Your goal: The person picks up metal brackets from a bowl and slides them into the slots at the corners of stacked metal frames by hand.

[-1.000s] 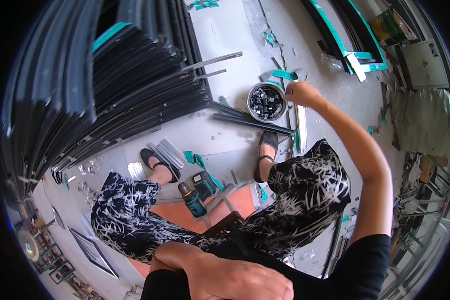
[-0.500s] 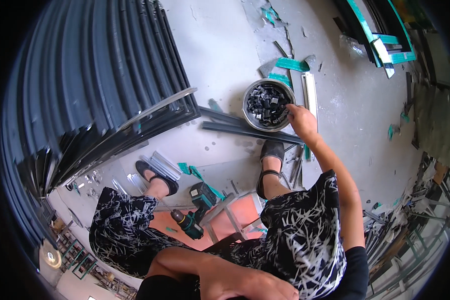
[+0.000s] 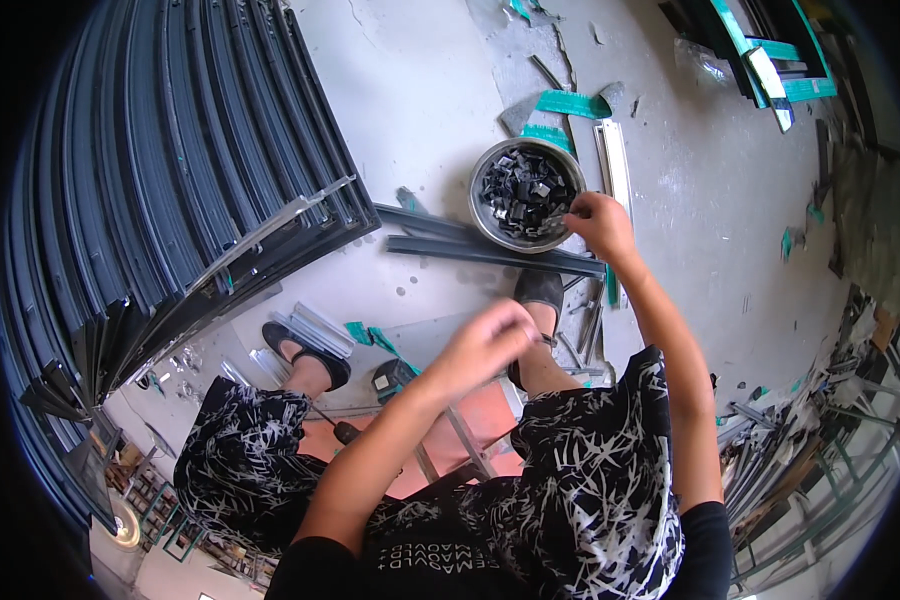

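A round metal bowl (image 3: 478, 205) full of small dark and silvery pieces (image 3: 526, 192) sits on the floor beyond my right foot. My right hand (image 3: 603, 226) is at the bowl's right rim, fingers pinched together over the edge. Whatever lies between those fingertips is too small to make out. My left hand (image 3: 487, 345) hangs above the floor between my feet, short of the bowl. Motion smears its fingers, so their closing cannot be read. Just in front of the bowl lie long dark metal profiles (image 3: 490, 255).
A large stack of long dark profiles (image 3: 190, 150) fills the left side. Below my left forearm, a cordless drill (image 3: 395, 380) is partly hidden. Green-taped frames (image 3: 770, 60) stand far right; a pale strip (image 3: 615, 165) lies beside the bowl. Silvery profile pieces (image 3: 315, 330) rest by my left foot.
My left hand has swung up and forward from my lap toward the bowl, now covering part of the drill. My right hand stays at the bowl's rim. The whole view has shifted slightly.
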Action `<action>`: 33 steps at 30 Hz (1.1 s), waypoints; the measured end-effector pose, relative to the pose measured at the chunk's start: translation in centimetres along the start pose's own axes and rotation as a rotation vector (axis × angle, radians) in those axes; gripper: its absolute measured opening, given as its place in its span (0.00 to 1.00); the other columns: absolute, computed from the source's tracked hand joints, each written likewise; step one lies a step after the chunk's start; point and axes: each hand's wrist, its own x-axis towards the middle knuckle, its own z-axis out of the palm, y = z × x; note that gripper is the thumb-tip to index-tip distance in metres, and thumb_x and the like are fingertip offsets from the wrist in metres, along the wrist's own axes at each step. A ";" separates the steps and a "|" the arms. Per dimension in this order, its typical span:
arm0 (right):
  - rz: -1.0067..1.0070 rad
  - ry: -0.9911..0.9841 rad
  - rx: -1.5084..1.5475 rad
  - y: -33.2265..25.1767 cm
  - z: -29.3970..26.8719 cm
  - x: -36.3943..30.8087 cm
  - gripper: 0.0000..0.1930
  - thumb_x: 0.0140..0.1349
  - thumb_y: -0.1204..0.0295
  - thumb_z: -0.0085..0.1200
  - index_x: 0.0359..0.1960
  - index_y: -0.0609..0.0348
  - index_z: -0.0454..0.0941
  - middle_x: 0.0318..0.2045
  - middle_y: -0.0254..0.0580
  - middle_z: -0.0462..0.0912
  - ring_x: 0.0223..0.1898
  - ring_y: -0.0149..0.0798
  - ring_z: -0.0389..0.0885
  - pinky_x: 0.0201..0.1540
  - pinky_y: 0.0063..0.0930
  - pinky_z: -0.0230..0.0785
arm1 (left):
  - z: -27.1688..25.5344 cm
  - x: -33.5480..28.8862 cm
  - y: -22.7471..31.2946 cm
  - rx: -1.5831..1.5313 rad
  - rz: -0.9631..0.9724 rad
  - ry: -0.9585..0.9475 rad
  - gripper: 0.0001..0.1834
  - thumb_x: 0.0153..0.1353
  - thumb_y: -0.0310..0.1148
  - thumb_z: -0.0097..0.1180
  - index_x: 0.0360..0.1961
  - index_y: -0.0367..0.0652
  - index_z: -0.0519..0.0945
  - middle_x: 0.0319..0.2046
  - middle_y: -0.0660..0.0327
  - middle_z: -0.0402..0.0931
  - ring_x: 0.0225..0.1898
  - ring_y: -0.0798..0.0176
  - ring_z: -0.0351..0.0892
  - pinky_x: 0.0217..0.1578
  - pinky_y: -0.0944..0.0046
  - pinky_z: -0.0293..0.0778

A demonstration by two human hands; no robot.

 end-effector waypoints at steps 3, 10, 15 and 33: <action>0.267 0.009 0.489 0.6 0.4 -1.3 0.09 0.54 0.69 0.66 0.30 0.60 0.81 0.24 0.34 0.80 0.24 0.32 0.76 0.27 0.29 0.66 | -1.9 2.4 -4.8 -0.179 -0.153 0.237 0.10 0.73 0.37 0.49 0.47 0.43 0.75 0.45 0.62 0.79 0.47 0.69 0.78 0.48 0.66 0.74; 0.159 -0.288 0.906 -4.9 3.4 -7.9 0.08 0.58 0.71 0.67 0.32 0.63 0.83 0.27 0.30 0.81 0.31 0.24 0.76 0.33 0.24 0.70 | -1.7 7.3 -5.8 -0.798 -0.239 0.432 0.14 0.72 0.35 0.52 0.53 0.39 0.73 0.47 0.53 0.79 0.50 0.56 0.80 0.54 0.54 0.77; -0.117 0.104 -0.028 -3.7 1.5 -3.5 0.08 0.55 0.65 0.64 0.35 0.49 0.85 0.35 0.45 0.83 0.38 0.51 0.83 0.40 0.41 0.76 | -4.1 7.5 -8.6 -0.785 -0.112 0.527 0.10 0.71 0.26 0.48 0.50 0.38 0.75 0.38 0.57 0.79 0.35 0.64 0.78 0.34 0.63 0.77; 0.146 -0.061 0.851 -0.4 2.6 -0.2 0.22 0.56 0.73 0.60 0.54 0.62 0.75 0.27 0.48 0.82 0.25 0.36 0.82 0.30 0.33 0.74 | -6.8 13.8 -6.3 -0.318 -0.162 0.712 0.06 0.69 0.32 0.51 0.42 0.42 0.73 0.29 0.61 0.76 0.22 0.72 0.70 0.19 0.69 0.66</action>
